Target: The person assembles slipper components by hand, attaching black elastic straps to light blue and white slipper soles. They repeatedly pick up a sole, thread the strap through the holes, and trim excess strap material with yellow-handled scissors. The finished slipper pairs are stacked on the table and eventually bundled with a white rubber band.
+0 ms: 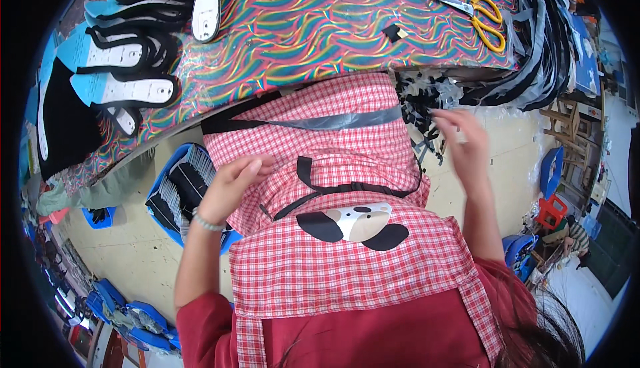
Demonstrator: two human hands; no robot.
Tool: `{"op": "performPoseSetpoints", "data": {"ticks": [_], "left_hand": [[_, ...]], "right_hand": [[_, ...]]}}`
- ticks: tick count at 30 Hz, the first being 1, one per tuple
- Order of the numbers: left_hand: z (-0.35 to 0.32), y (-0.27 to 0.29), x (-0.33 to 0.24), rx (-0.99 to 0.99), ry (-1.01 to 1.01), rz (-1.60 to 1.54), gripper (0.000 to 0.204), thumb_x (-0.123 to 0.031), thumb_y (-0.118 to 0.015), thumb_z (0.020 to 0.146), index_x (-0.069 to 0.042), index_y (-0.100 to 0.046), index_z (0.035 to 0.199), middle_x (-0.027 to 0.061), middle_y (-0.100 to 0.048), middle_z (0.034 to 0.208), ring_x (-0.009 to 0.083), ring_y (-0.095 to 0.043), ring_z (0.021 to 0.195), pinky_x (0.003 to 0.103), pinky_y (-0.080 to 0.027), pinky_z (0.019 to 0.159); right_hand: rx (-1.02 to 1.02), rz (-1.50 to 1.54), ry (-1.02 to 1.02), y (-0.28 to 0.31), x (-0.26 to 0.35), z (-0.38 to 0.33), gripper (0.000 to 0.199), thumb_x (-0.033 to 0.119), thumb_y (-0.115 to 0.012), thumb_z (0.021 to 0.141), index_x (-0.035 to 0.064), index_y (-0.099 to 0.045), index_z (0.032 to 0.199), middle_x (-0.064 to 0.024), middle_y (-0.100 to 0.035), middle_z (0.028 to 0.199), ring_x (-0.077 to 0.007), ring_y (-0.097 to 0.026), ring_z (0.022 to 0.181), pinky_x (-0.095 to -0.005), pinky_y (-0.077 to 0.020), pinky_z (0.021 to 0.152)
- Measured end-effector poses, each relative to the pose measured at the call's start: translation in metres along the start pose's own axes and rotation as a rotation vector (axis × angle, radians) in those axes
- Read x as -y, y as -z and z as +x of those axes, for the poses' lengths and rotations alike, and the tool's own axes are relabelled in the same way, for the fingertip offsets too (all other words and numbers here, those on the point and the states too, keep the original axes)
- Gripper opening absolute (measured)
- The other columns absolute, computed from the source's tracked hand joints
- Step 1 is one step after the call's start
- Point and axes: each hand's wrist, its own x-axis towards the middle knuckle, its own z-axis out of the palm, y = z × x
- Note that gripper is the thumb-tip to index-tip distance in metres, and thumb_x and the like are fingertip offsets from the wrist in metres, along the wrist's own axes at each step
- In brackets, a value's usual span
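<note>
Nearest, the left hand (230, 185) rests on the red checked apron (333, 168) over the lap, its grip curled onto the cloth. The right hand (463, 145) is raised beside the desk (320, 28) near edge, fingers loosely spread, blurred. Left of the lap, a blue bin (175, 161) holds dark pieces. Yellow scissors (483, 16) lie at the desk's far right corner.

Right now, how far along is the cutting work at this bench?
Done: cut black-and-white pieces lie stacked on the table; scissors are set down. In hand: left hand presses the checked apron; right hand is blurred beside black scraps. Left: black strips remain heaped.
</note>
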Motion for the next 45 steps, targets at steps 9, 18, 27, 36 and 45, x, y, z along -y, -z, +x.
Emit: {"op": "performPoseSetpoints", "data": {"ticks": [9, 18, 27, 36, 45], "left_hand": [[0.041, -0.020, 0.019, 0.039, -0.289, -1.251, 0.066, -0.051, -0.045, 0.095, 0.001, -0.038, 0.136, 0.0176, -0.058, 0.122, 0.0341, -0.051, 0.121, 0.045, -0.041, 0.103], [-0.082, 0.174, 0.163, -0.583, -0.903, -1.654, 0.035, -0.014, -0.044, 0.100, 0.004, -0.047, 0.129, 0.0102, -0.055, 0.091, 0.0193, -0.056, 0.086, 0.032, -0.051, 0.080], [-0.281, 0.250, 0.265, -1.239, -1.165, -1.019, 0.031, -0.024, -0.042, 0.102, 0.001, -0.050, 0.120, 0.0078, -0.053, 0.090, 0.0141, -0.048, 0.071, 0.026, -0.044, 0.061], [-0.096, -0.008, 0.060, -0.467, -0.469, -0.630, 0.022, -0.017, -0.053, 0.098, 0.000, -0.059, 0.111, 0.0078, -0.068, 0.086, 0.0102, -0.062, 0.066, 0.022, -0.052, 0.060], [-0.073, -0.014, 0.053, -0.515, -0.655, -0.988, 0.030, -0.017, -0.054, 0.098, 0.002, -0.058, 0.120, 0.0085, -0.065, 0.109, 0.0154, -0.062, 0.100, 0.034, -0.051, 0.089]], "right_hand": [[0.679, 0.372, 0.341, -0.105, 0.105, 0.054, 0.022, 0.024, -0.063, 0.091, 0.0044, -0.065, 0.099, -0.0022, -0.060, 0.075, -0.0137, -0.055, 0.066, -0.0278, -0.0450, 0.060], [1.100, 0.348, -0.399, -0.005, 0.073, 0.038, 0.018, 0.020, -0.059, 0.095, 0.0022, -0.063, 0.095, 0.0062, -0.052, 0.069, -0.0019, -0.044, 0.062, -0.0204, -0.0368, 0.053], [0.627, -0.084, 0.639, -0.079, 0.102, 0.043, 0.016, 0.013, -0.059, 0.092, 0.0001, -0.065, 0.099, -0.0079, -0.064, 0.084, -0.0184, -0.061, 0.077, -0.0316, -0.0473, 0.070], [1.047, 1.202, -0.319, -0.200, 0.243, 0.047, 0.040, 0.022, -0.052, 0.099, -0.0011, -0.050, 0.131, -0.0088, -0.066, 0.102, -0.0166, -0.063, 0.095, -0.0316, -0.0488, 0.086], [0.838, 0.617, 0.208, -0.194, 0.234, 0.028, 0.011, 0.008, -0.063, 0.090, 0.0032, -0.064, 0.101, -0.0017, -0.062, 0.085, -0.0075, -0.057, 0.071, -0.0219, -0.0449, 0.061]]}}
